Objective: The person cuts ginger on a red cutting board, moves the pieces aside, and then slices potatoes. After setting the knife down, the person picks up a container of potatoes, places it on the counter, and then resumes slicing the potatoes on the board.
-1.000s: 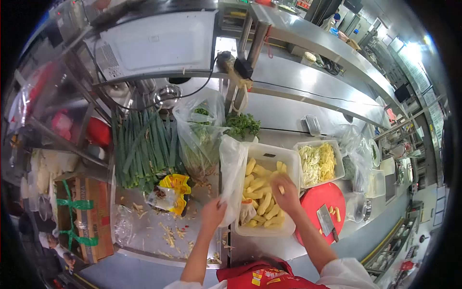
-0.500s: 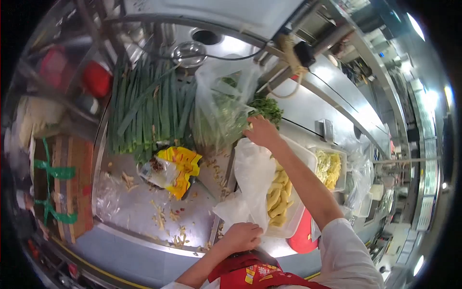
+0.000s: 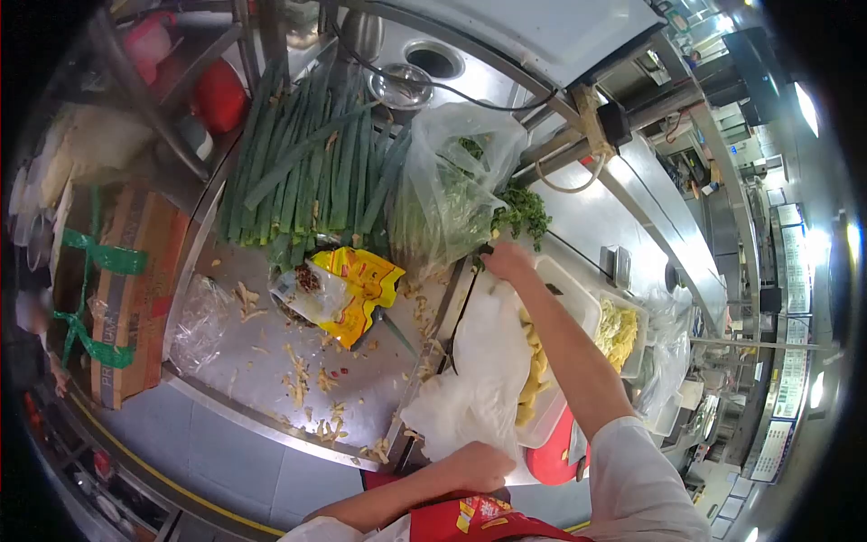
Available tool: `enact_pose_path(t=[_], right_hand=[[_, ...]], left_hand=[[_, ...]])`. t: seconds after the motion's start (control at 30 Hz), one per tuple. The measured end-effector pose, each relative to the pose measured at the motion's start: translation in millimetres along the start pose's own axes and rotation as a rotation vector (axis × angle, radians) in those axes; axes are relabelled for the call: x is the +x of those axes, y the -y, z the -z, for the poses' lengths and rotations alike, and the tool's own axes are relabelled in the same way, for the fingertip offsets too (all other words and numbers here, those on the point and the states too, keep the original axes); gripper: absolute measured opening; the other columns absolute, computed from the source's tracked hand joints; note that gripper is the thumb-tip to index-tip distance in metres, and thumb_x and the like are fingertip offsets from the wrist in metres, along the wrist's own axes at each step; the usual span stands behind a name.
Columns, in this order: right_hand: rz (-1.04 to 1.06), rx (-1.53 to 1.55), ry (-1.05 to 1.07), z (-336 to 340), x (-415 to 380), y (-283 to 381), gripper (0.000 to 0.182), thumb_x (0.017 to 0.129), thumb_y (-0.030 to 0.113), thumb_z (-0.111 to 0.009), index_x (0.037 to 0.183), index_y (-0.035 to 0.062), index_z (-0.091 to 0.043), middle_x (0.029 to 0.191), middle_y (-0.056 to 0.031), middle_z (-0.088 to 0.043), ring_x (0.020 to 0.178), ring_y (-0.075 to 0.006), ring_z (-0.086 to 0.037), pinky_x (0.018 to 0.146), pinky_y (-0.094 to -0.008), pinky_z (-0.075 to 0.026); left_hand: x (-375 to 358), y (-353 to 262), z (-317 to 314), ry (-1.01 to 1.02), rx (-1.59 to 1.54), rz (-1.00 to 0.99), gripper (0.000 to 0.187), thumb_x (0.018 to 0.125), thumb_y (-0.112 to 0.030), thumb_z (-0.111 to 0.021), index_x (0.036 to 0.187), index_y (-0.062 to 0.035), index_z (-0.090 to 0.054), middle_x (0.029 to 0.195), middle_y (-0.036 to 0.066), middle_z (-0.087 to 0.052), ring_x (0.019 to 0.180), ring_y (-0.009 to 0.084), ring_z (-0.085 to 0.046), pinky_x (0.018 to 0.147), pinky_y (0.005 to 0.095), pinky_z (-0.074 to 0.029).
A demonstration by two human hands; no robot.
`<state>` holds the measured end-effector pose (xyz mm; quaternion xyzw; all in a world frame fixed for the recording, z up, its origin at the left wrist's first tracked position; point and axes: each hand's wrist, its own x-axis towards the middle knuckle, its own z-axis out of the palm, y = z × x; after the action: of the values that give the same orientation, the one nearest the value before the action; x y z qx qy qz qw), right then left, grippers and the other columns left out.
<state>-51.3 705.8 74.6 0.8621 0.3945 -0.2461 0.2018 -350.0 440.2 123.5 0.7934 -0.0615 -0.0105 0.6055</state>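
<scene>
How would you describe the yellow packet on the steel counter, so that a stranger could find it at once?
Start at the long bundle of green scallions lying across the steel counter. Just below their cut ends, left of the clear bag of greens, lies the yellow packet. It is crumpled and torn open, and its bright yellow with red print is the only such colour among the pale peelings around it.

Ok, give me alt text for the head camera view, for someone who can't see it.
A person at a steel kitchen counter reaches the right hand to the far end of a white tub of pale cut vegetables, by some leafy herbs, while the left hand grips a white plastic bag. Green onions and a yellow packet lie to the left.
</scene>
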Motion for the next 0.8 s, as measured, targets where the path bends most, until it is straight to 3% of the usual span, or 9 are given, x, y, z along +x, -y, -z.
enact_pose_path(t=[0.07,0.17,0.27,0.33,0.47,0.57,0.67,0.73,0.8], right_hand=[[0.037,0.015,0.005,-21.4,35.6,-12.9,0.033,0.095,0.021,-0.059,0.116,0.0069,-0.080,0.126,-0.0191,-0.078,0.121,-0.0394,-0.074,0.102,-0.0505,-0.059],[0.436,-0.313,0.047,6.3,60.7,-40.5,0.045,0.097,0.040,-0.067,0.084,-0.0008,-0.080,0.068,-0.0143,-0.075,0.072,-0.0306,-0.079,0.077,-0.0438,-0.063],[0.440,0.029,-0.033,92.1,-25.4,-63.1,0.046,0.095,0.041,-0.071,0.077,-0.0009,-0.077,0.061,-0.0136,-0.070,0.055,-0.0275,-0.071,0.061,-0.0413,-0.058],[0.238,0.184,-0.172,134.9,-88.6,-89.2,0.046,0.094,0.042,-0.074,0.076,-0.0006,-0.075,0.056,-0.0100,-0.063,0.047,-0.0200,-0.061,0.050,-0.0385,-0.048],[0.110,0.676,-0.204,184.4,-247.4,-150.0,0.042,0.100,0.040,-0.074,0.084,0.0020,-0.073,0.057,0.0002,-0.056,0.050,-0.0114,-0.052,0.050,-0.0312,-0.040],[0.186,0.749,-0.413,151.7,-353.1,-195.4,0.036,0.108,0.037,-0.067,0.093,0.0043,-0.070,0.068,-0.0010,-0.067,0.060,-0.0106,-0.066,0.055,-0.0272,-0.048],[0.215,1.117,-0.133,81.9,-401.6,-212.1,0.029,0.099,0.031,-0.076,0.095,0.0028,-0.072,0.075,-0.0103,-0.074,0.063,-0.0203,-0.073,0.061,-0.0319,-0.058],[0.301,1.428,0.192,22.5,-398.8,-189.2,0.026,0.100,0.028,-0.075,0.093,0.0047,-0.067,0.070,-0.0121,-0.069,0.052,-0.0211,-0.066,0.048,-0.0345,-0.051],[0.441,1.537,0.203,-25.0,-396.6,-147.8,0.028,0.104,0.029,-0.069,0.091,0.0060,-0.062,0.062,-0.0095,-0.065,0.043,-0.0159,-0.052,0.041,-0.0280,-0.037]], left_hand=[[-0.8,11.4,-26.1,-0.025,0.067,0.104,0.021,0.091,-0.024,-0.065,0.099,-0.0047,-0.069,0.097,0.017,-0.077,0.091,0.0391,-0.076,0.082,0.0537,-0.059],[-13.2,37.6,-49.2,-0.051,0.182,0.235,0.027,0.090,-0.028,-0.067,0.101,-0.0043,-0.073,0.103,0.018,-0.079,0.095,0.0383,-0.077,0.086,0.0521,-0.060],[-33.5,42.6,-34.6,0.018,0.212,0.367,0.029,0.091,-0.031,-0.068,0.103,-0.0055,-0.076,0.108,0.019,-0.080,0.100,0.0379,-0.077,0.090,0.0513,-0.060],[-47.9,42.5,-23.2,0.037,0.254,0.404,0.031,0.091,-0.033,-0.068,0.104,-0.0064,-0.077,0.109,0.019,-0.079,0.104,0.0381,-0.077,0.092,0.0517,-0.059],[-80.0,33.5,-16.5,-0.063,0.404,0.369,0.036,0.090,-0.035,-0.069,0.113,-0.0077,-0.075,0.113,0.017,-0.077,0.113,0.0384,-0.073,0.094,0.0546,-0.058],[-96.2,22.6,-21.8,-0.136,0.492,0.402,0.043,0.090,-0.036,-0.070,0.124,-0.0089,-0.071,0.121,0.016,-0.074,0.119,0.0377,-0.069,0.096,0.0555,-0.058],[-111.8,-2.5,-34.7,-0.290,0.565,0.461,0.052,0.090,-0.035,-0.070,0.136,-0.0093,-0.066,0.134,0.017,-0.068,0.130,0.0378,-0.063,0.104,0.0552,-0.054],[-139.1,-25.2,-52.2,-0.498,0.698,0.483,0.057,0.091,-0.034,-0.072,0.142,-0.0087,-0.063,0.143,0.018,-0.063,0.137,0.0383,-0.059,0.108,0.0556,-0.052],[-157.8,-57.5,-72.6,-0.805,0.894,0.483,0.062,0.091,-0.032,-0.075,0.146,-0.0076,-0.059,0.151,0.019,-0.059,0.142,0.0390,-0.056,0.111,0.0570,-0.051]])
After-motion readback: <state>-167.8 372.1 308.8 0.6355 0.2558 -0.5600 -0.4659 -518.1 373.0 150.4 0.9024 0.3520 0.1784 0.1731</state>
